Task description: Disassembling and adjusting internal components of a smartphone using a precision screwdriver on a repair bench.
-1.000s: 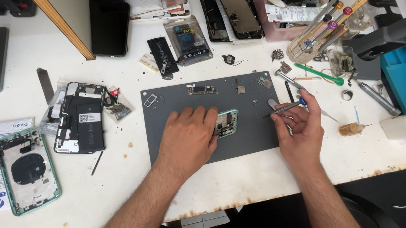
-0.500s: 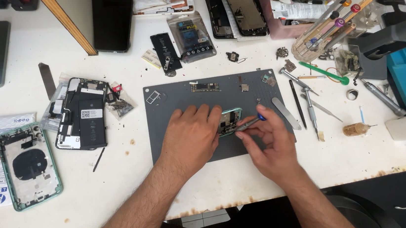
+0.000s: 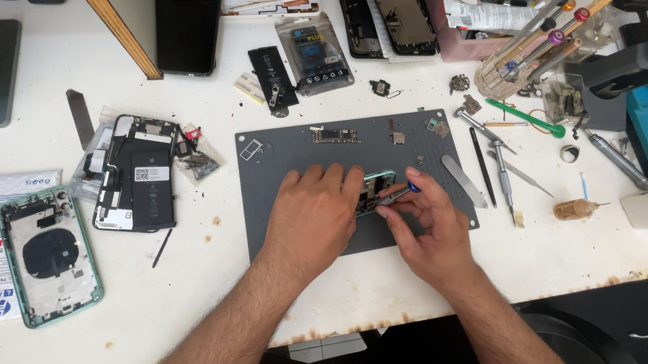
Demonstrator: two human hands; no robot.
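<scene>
- Right hand (image 3: 428, 231), centre right of frame: fingers (image 3: 409, 197) pinched shut around a small screwdriver (image 3: 393, 194) with a blue collar; its tip points left, onto the small green-rimmed part (image 3: 376, 189).
- Left hand (image 3: 316, 218), centre of frame: lies palm down over the left side of the green-rimmed part, fingers (image 3: 332, 180) loosely spread and pressing flat; no closed grasp visible, most of the part hidden beneath it.
- Green-rimmed part sits near the middle of the grey work mat (image 3: 273, 151), between the two hands.
- On the mat, upper edge: a narrow circuit board (image 3: 335, 136) and a small card tray (image 3: 251, 151), apart from the hands.
- Right edge of mat: flat metal spudger (image 3: 463, 180); just beyond it tweezers (image 3: 482, 167) and a loose driver (image 3: 503, 179) on the white surface (image 3: 193, 297).
- Left of mat: opened black phone (image 3: 135, 174); far left, green phone rear housing (image 3: 47, 254).
- Upper middle: bagged battery (image 3: 315, 52), dark screen panel (image 3: 187, 29).
- Upper right: rack of screwdrivers (image 3: 536, 39).
</scene>
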